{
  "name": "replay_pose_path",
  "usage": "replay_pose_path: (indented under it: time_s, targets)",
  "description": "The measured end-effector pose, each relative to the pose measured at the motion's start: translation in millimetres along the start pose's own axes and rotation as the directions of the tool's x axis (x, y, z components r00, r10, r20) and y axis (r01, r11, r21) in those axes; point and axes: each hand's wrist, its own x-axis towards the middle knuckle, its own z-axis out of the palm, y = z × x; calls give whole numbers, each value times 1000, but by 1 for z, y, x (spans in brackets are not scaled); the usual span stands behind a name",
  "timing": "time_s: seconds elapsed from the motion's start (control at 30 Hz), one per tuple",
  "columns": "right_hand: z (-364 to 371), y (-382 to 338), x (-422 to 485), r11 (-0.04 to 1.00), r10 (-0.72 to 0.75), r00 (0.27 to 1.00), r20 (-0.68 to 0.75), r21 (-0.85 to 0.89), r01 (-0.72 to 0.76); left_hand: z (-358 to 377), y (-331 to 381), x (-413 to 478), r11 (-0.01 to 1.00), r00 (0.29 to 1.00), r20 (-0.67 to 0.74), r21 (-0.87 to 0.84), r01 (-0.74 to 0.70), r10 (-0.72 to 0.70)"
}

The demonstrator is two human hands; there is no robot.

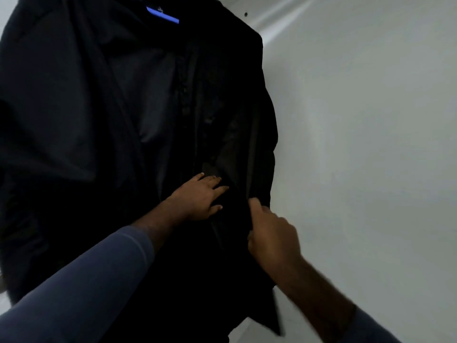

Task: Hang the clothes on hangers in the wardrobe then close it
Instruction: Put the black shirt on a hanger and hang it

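A black jacket (153,100) is hanging inside the wardrobe, filling the left and middle of the view. Its collar is sitting over a blue hanger (162,15), of which only a short strip is showing at the top. The front is lying open, with a slightly shiny lining showing down the middle. The dark folds at the far left are too dim to tell whether they belong to the same garment or to another one.

The left hand (200,196) is lying flat on the lower front of the jacket, fingers straight and spread, pressing the cloth without gripping it. Just to its right, the right hand (272,233) is gripping the jacket's front edge, with its fingers curled and its thumb on the cloth. The two hands are close together but not touching.

Both arms are reaching up from the bottom of the view, the left in a grey-blue sleeve (86,280) pulled back from the wrist.

Behind and to the right of the jacket, the white wardrobe wall (371,120) is taking up the rest of the view, with a small dark hole (245,14) near its top.
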Motion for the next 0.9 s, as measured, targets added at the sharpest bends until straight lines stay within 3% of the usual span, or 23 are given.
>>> replay_pose_path:
  time_s: [0.1, 0.2, 0.27, 0.37, 0.5, 0.57, 0.73, 0.9]
  targets:
    - [30, -17, -9, 996, -44, 998, -41, 81, 47, 10, 15, -16, 965, 987, -158, -257, -43, 2]
    - [64, -24, -13, 955, -73, 995, -70, 282, 90, 13, 35, -41, 714, 909, -267, -699, 47, -321]
    - [88, -25, -16, 910, -67, 996, -60, 405, 86, 18, 58, -64, 598, 822, -285, -797, 84, -494]
    - [121, -25, -29, 856, -20, 998, -55, 516, 45, 40, 99, -112, 627, 804, -326, -776, 74, -498]
    - [154, -27, -40, 856, 1, 1000, 11, 517, -7, 74, 138, -170, 739, 890, -326, -673, 18, -319]
    - [167, -28, -39, 872, -44, 997, 60, 489, 9, 91, 140, -183, 766, 924, -267, -642, 41, -273]
    - [189, -35, -33, 909, -179, 950, 257, 413, 59, 99, 125, -197, 752, 960, 39, -614, 241, -277]
    - [194, -29, -46, 944, -161, 957, 239, 319, 80, 82, 146, -204, 761, 954, 71, -588, 275, -290]
